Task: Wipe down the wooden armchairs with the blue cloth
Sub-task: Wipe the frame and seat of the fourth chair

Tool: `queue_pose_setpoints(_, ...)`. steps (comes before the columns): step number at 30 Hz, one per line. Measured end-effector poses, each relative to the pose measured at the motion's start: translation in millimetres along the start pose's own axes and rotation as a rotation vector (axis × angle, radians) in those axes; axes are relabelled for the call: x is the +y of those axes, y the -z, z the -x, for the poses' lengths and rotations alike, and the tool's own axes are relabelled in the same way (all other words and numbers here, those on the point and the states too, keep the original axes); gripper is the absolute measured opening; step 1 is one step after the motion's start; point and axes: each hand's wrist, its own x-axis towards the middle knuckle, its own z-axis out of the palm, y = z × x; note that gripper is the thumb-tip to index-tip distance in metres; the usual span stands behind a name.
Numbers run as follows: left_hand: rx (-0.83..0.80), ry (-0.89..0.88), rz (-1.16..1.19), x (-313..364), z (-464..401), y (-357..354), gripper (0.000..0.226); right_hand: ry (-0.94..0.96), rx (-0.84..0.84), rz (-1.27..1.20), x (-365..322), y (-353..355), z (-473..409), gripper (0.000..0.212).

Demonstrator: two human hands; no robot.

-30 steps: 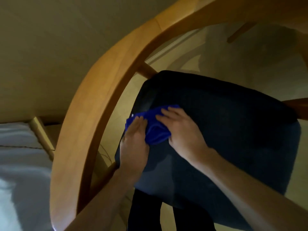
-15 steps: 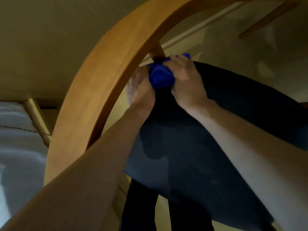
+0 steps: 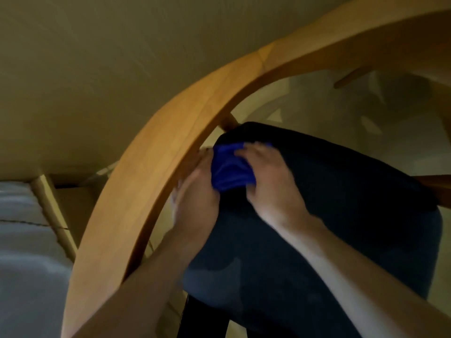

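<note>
No text, label, brand mark, number or sign can be read anywhere in the view.
</note>
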Motion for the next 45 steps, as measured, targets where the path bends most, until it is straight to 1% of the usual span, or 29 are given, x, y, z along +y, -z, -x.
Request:
queue_pose_setpoints(2, 0.011, 0.059, 0.027, 8, -33, -13, 0.036, 0.047, 0.080, 0.031, 11, 9, -38, 0.052)
queue_pose_setpoints(3, -0.021, 0.125, 0.025, 9, -44, -21, 0.035, 0.055, 0.061, 0.067, 16, 10, -53, 0.050)
queue_pose_setpoints(5, -0.032, 0.205, -0.077, 8, -53, -37, 0.034, 0.055, 0.001, 0.121, 21, 3, -66, 0.046)
queue_pose_setpoints(7, -0.072, 0.192, -0.170, 3, -43, -41, 0.035, 0.010, 0.036, 0.111, 17, -9, -58, 0.036)
queue_pose_setpoints(9, -0.097, 0.154, -0.178, -4, -25, -36, 0.028, -0.035, 0.073, 0.097, 9, -18, -36, 0.031)
queue_pose_setpoints(11, -0.153, 0.119, -0.202, -9, 7, -22, 0.025, -0.047, 0.005, 0.065, 2, -27, -1, 0.035)
queue_pose_setpoints(13, -0.248, 0.069, -0.251, -7, 47, -7, 0.038, -0.055, -0.142, 0.014, -2, -32, 39, 0.043)
queue_pose_setpoints(14, -0.331, 0.062, -0.283, -5, 64, -1, 0.046, -0.041, -0.209, 0.001, -3, -32, 56, 0.047)
queue_pose_setpoints(15, -0.439, 0.064, -0.314, -3, 72, 5, 0.049, -0.019, -0.265, -0.006, -4, -30, 67, 0.049)
queue_pose_setpoints(16, -0.525, 0.089, -0.327, 0, 70, 11, 0.045, -0.006, -0.297, -0.020, -1, -26, 70, 0.050)
queue_pose_setpoints(17, -0.586, 0.120, -0.327, 3, 58, 16, 0.038, -0.008, -0.280, -0.042, 1, -20, 65, 0.050)
queue_pose_setpoints(18, -0.610, 0.131, -0.335, 5, 41, 17, 0.031, -0.025, -0.218, -0.068, 4, -14, 55, 0.048)
queue_pose_setpoints(20, -0.522, 0.050, -0.335, 16, 3, 16, 0.024, -0.070, -0.031, -0.099, 13, 7, 27, 0.047)
queue_pose_setpoints(22, -0.361, -0.090, -0.276, 29, -41, 2, 0.027, -0.084, 0.111, -0.070, 34, 28, -5, 0.050)
queue_pose_setpoints(23, -0.309, -0.163, -0.263, 38, -61, -9, 0.029, -0.085, 0.122, -0.026, 46, 36, -19, 0.055)
queue_pose_setpoints(25, -0.274, -0.268, -0.268, 52, -83, -34, 0.034, -0.090, 0.024, 0.091, 67, 42, -35, 0.067)
queue_pose_setpoints(26, -0.262, -0.282, -0.271, 55, -85, -45, 0.036, -0.102, -0.033, 0.150, 74, 39, -36, 0.070)
queue_pose_setpoints(27, -0.233, -0.278, -0.293, 55, -79, -54, 0.038, -0.117, -0.050, 0.183, 76, 33, -31, 0.070)
queue_pose_setpoints(29, -0.166, -0.278, -0.329, 46, -49, -61, 0.047, -0.166, 0.003, 0.172, 68, 19, -5, 0.068)
queue_pose_setpoints(30, -0.184, -0.288, -0.322, 40, -29, -57, 0.052, -0.186, 0.014, 0.133, 60, 13, 14, 0.068)
queue_pose_setpoints(31, -0.240, -0.297, -0.311, 34, -8, -50, 0.054, -0.192, -0.003, 0.092, 53, 9, 36, 0.068)
queue_pose_setpoints(34, -0.425, -0.397, -0.352, 24, 46, -31, 0.055, -0.158, -0.140, 0.037, 46, 3, 98, 0.067)
queue_pose_setpoints(36, -0.482, -0.432, -0.412, 25, 63, -23, 0.054, -0.139, -0.197, -0.008, 47, 7, 115, 0.063)
queue_pose_setpoints(37, -0.489, -0.438, -0.417, 28, 58, -21, 0.055, -0.132, -0.171, -0.043, 49, 12, 112, 0.059)
queue_pose_setpoints(39, -0.453, -0.439, -0.428, 41, 29, -20, 0.056, -0.133, -0.035, -0.090, 59, 29, 89, 0.055)
queue_pose_setpoints(40, -0.404, -0.436, -0.435, 50, 10, -21, 0.055, -0.135, 0.047, -0.085, 65, 40, 71, 0.056)
queue_pose_setpoints(42, -0.269, -0.444, -0.348, 67, -36, -34, 0.052, -0.137, 0.166, -0.061, 84, 62, 32, 0.055)
queue_pose_setpoints(43, -0.243, -0.454, -0.288, 77, -58, -45, 0.049, -0.149, 0.185, -0.041, 94, 71, 15, 0.052)
queue_pose_setpoints(45, -0.284, -0.486, -0.237, 97, -85, -69, 0.041, -0.206, 0.143, 0.041, 117, 81, -7, 0.048)
